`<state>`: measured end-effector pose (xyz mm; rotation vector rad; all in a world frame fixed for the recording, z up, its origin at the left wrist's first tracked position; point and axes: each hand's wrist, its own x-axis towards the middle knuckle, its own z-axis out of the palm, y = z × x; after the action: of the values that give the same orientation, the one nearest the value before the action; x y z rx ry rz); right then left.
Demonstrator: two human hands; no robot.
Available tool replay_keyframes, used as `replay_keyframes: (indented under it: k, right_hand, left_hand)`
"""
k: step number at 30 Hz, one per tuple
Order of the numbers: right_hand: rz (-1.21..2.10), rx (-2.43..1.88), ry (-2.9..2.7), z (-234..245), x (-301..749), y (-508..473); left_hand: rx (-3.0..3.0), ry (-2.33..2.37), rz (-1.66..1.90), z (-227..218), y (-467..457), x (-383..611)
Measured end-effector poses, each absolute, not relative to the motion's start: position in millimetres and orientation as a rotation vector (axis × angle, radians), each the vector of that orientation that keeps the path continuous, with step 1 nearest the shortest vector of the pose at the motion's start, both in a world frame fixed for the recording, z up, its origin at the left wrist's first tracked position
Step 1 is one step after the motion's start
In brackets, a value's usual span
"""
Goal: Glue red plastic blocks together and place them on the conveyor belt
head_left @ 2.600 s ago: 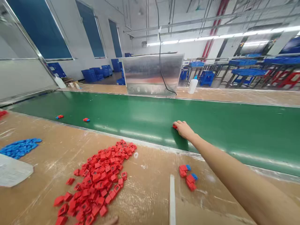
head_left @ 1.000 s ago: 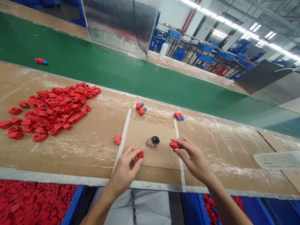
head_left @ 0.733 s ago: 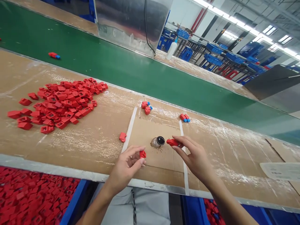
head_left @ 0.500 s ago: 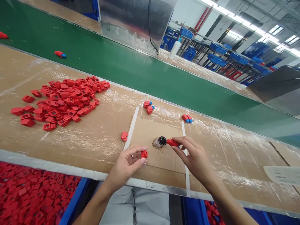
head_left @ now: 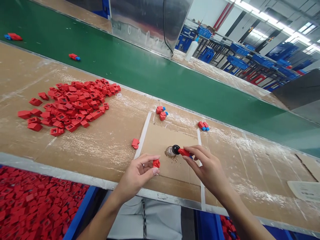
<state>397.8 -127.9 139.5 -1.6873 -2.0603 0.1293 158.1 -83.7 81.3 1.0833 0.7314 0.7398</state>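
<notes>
Between the thumb and fingers of my left hand (head_left: 140,173) is a small red hollow plastic piece (head_left: 156,163). My right hand (head_left: 206,168) pinches a red piece with a blue part (head_left: 184,152), its tip against the black top (head_left: 175,149) of a small clear jar (head_left: 170,152). Brown specks lie around the jar on a cardboard sheet (head_left: 155,133). A single red piece (head_left: 135,143) rests left of the sheet, by a white tape strip. Behind the jar are two red-and-blue pieces (head_left: 162,113), with another red-and-blue pair (head_left: 203,126) to the right.
A heap of red pieces (head_left: 75,103) covers the left of the bench. Beyond it runs a green conveyor belt (head_left: 140,73) carrying red-and-blue pieces (head_left: 74,57). Blue bins (head_left: 81,213) of red pieces stand below the near edge. A white bottle (head_left: 191,50) stands across the belt.
The red-and-blue pieces on the belt have moved to the right, and more of the leftmost one shows. The view has shifted slightly. Both hands keep their holds, the right one still at the jar.
</notes>
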Motion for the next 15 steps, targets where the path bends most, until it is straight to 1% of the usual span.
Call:
replay_keyframes:
  k: [15]
  right_hand:
    - [0.059,-1.681,-2.084,137.0,396.2,-127.4]
  left_hand:
    - [1.09,0.732,0.733,85.3,-85.0,157.3]
